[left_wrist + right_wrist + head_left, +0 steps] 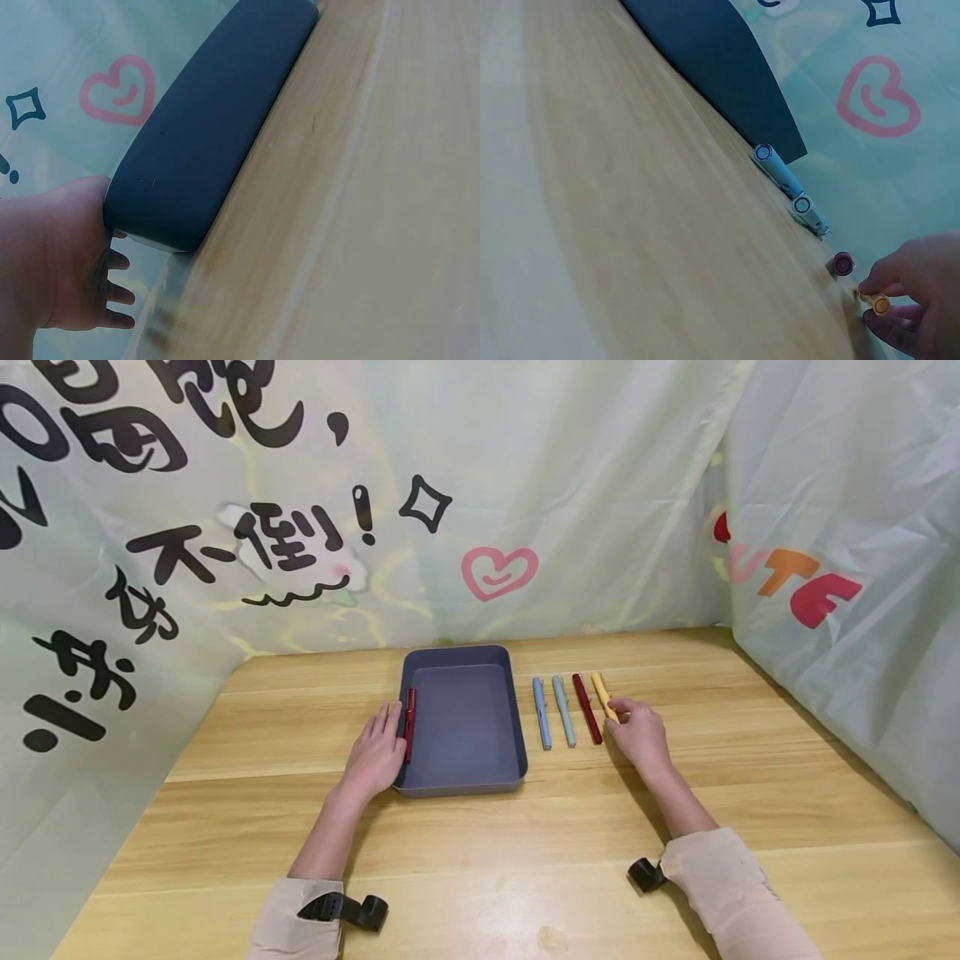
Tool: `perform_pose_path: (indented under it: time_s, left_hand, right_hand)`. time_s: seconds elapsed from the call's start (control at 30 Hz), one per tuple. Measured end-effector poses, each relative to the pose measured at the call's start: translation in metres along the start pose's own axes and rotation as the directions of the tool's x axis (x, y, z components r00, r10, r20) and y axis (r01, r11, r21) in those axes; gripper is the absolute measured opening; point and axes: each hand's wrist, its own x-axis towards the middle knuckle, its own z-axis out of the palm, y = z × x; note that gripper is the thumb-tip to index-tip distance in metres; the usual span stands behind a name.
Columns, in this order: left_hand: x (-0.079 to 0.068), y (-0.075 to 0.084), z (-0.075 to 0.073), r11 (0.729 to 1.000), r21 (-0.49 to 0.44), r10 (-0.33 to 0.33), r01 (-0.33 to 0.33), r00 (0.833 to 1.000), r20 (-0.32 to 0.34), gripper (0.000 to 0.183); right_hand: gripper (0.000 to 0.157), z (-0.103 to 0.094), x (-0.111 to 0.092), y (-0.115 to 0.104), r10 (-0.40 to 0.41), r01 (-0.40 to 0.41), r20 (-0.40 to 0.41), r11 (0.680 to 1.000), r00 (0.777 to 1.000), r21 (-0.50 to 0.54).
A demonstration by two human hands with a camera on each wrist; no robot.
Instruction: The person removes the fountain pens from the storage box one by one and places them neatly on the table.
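Note:
A dark blue-grey rectangular tray (461, 718) lies on the table, with a red pen (410, 727) along its left inner side. My left hand (377, 753) rests at the tray's left wall, fingers straight and pointing away from me. In the left wrist view, the tray's outer wall (214, 127) stands beside that hand (71, 255). To the right of the tray, my right hand (638, 732) pinches the near part of a yellow pen (602, 690) between thumb and fingers. The right wrist view has the yellow pen's end (881, 305) between the fingertips of that hand (922, 296).
Between the tray and my right hand lie a blue pen (542, 714), a light teal pen (564, 710) and a dark red pen (587, 708), roughly side by side. The wooden table (480, 868) ends at a printed cloth (600, 527) behind and on both sides.

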Motion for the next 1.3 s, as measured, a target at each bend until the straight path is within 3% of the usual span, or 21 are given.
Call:
perform_pose_path:
  time_s: [1.0,1.3]
  left_hand:
    - [0.001,-0.001,0.000,1.000,-0.018,-0.002,0.002,1.000,0.004,0.058]
    - [0.002,-0.001,0.001,1.000,-0.011,-0.006,0.006,1.000,0.002,0.058]
  right_hand:
    - [0.030,0.009,0.000,0.012,-0.022,0.024,-0.046,0.999,0.999,0.045]
    - [0.031,0.008,0.001,0.012,0.010,-0.007,-0.040,0.998,0.999,0.058]
